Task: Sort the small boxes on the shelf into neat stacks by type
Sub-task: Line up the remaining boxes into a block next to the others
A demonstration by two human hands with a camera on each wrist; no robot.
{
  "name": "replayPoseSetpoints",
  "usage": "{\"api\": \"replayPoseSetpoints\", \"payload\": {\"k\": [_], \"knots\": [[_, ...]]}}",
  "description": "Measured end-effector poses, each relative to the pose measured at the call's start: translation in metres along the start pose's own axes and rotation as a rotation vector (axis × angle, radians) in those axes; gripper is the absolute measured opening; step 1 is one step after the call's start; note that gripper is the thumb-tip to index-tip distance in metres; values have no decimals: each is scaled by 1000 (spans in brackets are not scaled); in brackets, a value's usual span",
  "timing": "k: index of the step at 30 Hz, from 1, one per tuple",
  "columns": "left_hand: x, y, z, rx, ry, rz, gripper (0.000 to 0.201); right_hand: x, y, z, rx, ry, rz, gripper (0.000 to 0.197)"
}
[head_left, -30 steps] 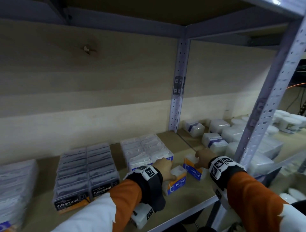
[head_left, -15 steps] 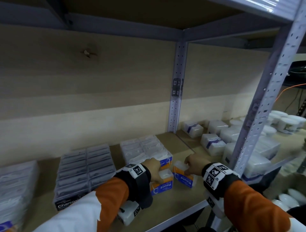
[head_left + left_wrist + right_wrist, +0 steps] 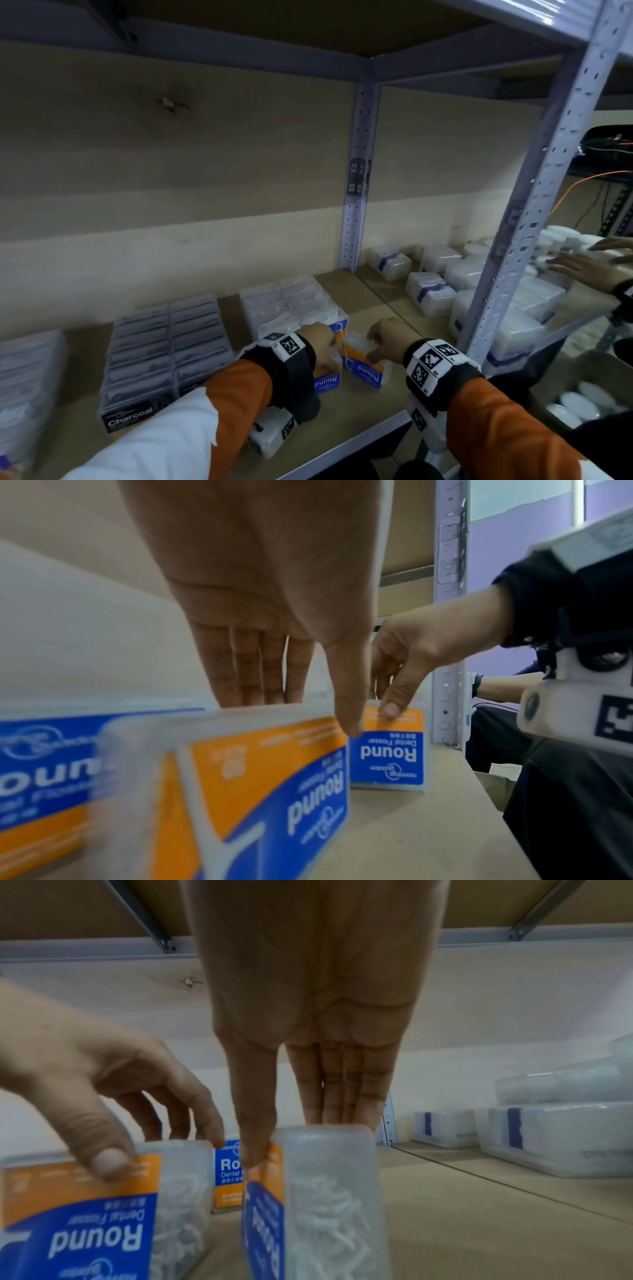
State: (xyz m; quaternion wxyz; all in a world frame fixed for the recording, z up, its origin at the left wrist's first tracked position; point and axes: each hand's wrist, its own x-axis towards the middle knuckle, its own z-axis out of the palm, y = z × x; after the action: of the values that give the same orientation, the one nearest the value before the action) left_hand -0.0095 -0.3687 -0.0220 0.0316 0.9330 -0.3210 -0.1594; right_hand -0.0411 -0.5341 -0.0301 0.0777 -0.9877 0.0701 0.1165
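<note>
Left to right on the shelf [image 3: 373, 416]: Charcoal stack [image 3: 164, 356]; Round stack [image 3: 294, 306]. In front, the left hand [image 3: 320, 346] and right hand [image 3: 387, 339] each pinch a Round box [image 3: 327, 378] [image 3: 364, 363] between thumb and fingers, apparently to align them with that stack.

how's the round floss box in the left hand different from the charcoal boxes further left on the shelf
The Round floss box has an orange and blue label on clear plastic with white flossers inside; the Charcoal boxes look dark grey with a black label. The Round box stands loose, pinched by the left hand; the Charcoal boxes sit untouched in a neat packed block. Both kinds are small boxes on the same shelf board.
</note>
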Motion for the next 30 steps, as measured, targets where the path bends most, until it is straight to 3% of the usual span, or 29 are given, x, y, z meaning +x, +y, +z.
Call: {"api": "replayPoseSetpoints", "payload": {"k": [5,8,12,16,20,26,30], "knots": [[0,8,-2,-7,-1,8,39,1,-2,-2,-1,0,10,55],[-2,10,-9,4,-22,2,20,2,-3,-2,-9,-2,11,55],[-5,5,-20,0,-27,-9,43,2,-4,-4,-16,-6,12,54],[-12,-5,-30,-17,-23,1,22,1,-6,-4,-28,-7,12,54],[-17,-23,-26,-92,26,9,45,0,-7,-5,-29,-5,16,53],[-22,-46,-7,-237,87,-62,40,-2,-7,-6,-25,-1,21,53],[-29,-56,0,-221,40,-94,42,-2,-8,-5,-26,2,26,52]]}}
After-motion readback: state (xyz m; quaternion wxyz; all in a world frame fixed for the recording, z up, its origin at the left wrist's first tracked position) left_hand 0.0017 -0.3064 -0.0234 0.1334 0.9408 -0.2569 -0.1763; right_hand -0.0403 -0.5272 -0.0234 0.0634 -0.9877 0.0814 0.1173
